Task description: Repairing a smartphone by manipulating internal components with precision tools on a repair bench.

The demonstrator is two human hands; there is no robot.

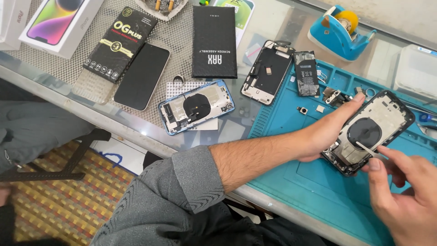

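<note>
Your left hand (330, 130) grips the black phone housing (371, 132); right hand (405, 196), at 5 o'clock, pinches tweezers (366, 149).

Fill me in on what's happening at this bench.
A person is working on an opened black phone housing over a blue repair mat. The left hand grips and tilts the housing, and the right hand pokes a thin pale tool into it. A second opened blue housing, a screen panel, a battery and a tape dispenser lie around.
</note>
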